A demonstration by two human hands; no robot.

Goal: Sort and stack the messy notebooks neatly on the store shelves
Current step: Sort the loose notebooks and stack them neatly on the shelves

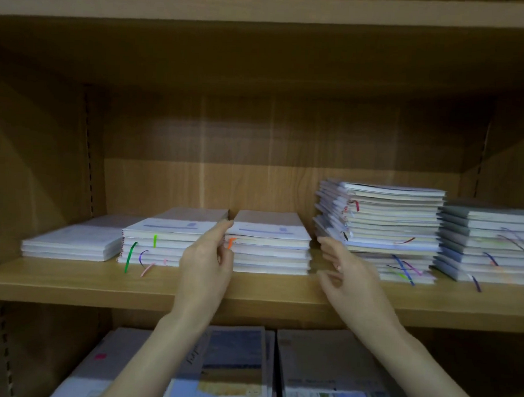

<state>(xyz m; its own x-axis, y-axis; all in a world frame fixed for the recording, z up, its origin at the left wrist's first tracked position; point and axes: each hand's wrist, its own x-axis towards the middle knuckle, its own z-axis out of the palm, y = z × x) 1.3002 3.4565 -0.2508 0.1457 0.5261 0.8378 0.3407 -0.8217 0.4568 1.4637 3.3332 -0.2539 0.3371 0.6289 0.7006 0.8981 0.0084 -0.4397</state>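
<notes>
Dim wooden shelf (pixel 71 283); blurred open-fingered left hand (pixel 205 263), right hand (pixel 346 269) flanking notebook stack (pixel 270 249).

My hands at the notebook stacks on the wooden shelf (pixel 71 283).

My left hand (pixel 205 266) reaches between two low stacks, fingers against the left side of the middle stack (pixel 270 246); my right hand (pixel 346 272) hovers with fingers spread beside its right edge, near the tall uneven stack (pixel 389 222). More books (pixel 322 369) lie on the shelf below.

Wooden shelf (pixel 71 283) carries five notebook stacks (pixel 270 252) side by side.
</notes>
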